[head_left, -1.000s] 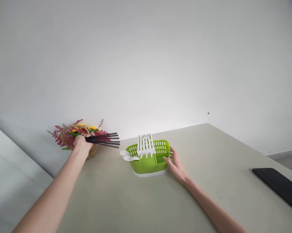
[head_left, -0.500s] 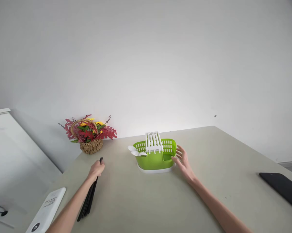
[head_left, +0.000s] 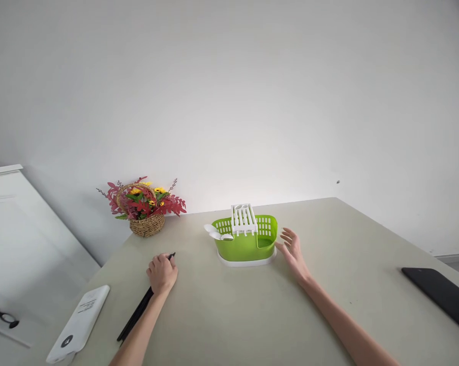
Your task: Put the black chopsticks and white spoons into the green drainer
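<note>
My left hand (head_left: 162, 274) is closed around a bundle of black chopsticks (head_left: 136, 316). Their thin ends stick out past my fingers at the upper right, and the thick ends point down-left. A green cutlery basket (head_left: 235, 250) with a white base and a white slotted rack (head_left: 244, 218) across its top stands in the middle of the table. Several white spoons (head_left: 215, 235) lean out over its left side. My right hand (head_left: 293, 254) is open beside the basket's right end, fingers apart, with the thumb tip close to the rim; whether it touches, I cannot tell.
A wicker basket of artificial flowers (head_left: 147, 224) stands at the back left by the wall. A white power bank-like slab (head_left: 80, 323) lies at the left edge, a black flat device (head_left: 438, 295) at the right. A white cabinet (head_left: 27, 244) stands to the left of the table (head_left: 229, 315).
My left hand has shifted a little right and rolled over, turning the chopsticks to a more slanted angle. My right hand has drawn slightly away from the basket's rim. The view has shifted slightly.
</note>
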### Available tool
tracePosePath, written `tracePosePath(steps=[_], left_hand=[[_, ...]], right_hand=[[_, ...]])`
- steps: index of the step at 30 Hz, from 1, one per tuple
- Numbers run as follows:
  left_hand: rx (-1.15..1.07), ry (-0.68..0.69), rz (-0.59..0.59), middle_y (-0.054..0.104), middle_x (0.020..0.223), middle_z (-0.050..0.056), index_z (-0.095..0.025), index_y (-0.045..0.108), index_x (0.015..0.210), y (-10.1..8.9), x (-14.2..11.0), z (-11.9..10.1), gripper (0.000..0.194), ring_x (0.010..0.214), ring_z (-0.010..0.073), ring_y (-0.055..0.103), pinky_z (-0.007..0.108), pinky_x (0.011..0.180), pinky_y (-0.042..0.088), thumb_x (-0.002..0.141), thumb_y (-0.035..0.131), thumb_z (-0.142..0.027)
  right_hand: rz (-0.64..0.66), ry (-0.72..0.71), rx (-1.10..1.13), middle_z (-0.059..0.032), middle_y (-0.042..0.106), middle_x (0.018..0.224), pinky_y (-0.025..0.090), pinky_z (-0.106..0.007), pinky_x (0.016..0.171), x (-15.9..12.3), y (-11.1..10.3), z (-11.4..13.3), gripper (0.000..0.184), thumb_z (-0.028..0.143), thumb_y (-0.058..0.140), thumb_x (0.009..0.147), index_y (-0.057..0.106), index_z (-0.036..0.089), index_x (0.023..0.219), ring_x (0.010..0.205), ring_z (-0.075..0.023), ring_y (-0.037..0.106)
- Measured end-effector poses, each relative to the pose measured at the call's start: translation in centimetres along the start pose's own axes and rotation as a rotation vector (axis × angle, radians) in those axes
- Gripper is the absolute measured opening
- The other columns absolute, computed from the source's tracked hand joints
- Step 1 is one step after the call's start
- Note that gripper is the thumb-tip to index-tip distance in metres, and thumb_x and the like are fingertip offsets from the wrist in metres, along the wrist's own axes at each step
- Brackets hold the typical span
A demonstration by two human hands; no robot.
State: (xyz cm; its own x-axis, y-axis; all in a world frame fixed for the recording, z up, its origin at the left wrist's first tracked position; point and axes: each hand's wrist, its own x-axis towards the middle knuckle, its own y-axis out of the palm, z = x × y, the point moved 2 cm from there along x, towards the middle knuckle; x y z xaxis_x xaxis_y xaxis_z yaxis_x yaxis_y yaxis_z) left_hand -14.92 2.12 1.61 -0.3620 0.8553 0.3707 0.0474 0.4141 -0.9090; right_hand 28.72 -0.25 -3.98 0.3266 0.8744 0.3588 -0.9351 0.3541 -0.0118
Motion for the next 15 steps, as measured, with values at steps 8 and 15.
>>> tracePosePath(steps=[8,15], left_hand=[[-0.118,0.172,-0.231,0.05,0.14,0.027,-0.009,0.056,0.129,-0.4,-1.5,-2.0,0.044,0.133,0.0415,0.045,0.057,0.11,0.032,0.097,0.043,-0.036],[-0.799,0.538,-0.173,0.053,0.144,0.015,-0.022,0.046,0.14,-6.7,-2.0,-10.3,0.046,0.136,0.0283,0.05,0.046,0.114,0.038,0.1,0.045,-0.045]], right_hand=[[-0.006,0.022,0.002,-0.012,0.044,0.144,0.036,-0.055,0.115,0.4,-0.1,-0.4,0.065,0.056,0.061,0.086,0.039,0.029,0.141,0.135,-0.0319,0.046],[-0.024,0.019,-0.007,-0.0121,0.045,0.142,0.036,-0.055,0.116,0.5,-0.2,-0.5,0.063,0.058,0.058,0.088,0.038,0.029,0.14,0.136,-0.0312,0.045]])
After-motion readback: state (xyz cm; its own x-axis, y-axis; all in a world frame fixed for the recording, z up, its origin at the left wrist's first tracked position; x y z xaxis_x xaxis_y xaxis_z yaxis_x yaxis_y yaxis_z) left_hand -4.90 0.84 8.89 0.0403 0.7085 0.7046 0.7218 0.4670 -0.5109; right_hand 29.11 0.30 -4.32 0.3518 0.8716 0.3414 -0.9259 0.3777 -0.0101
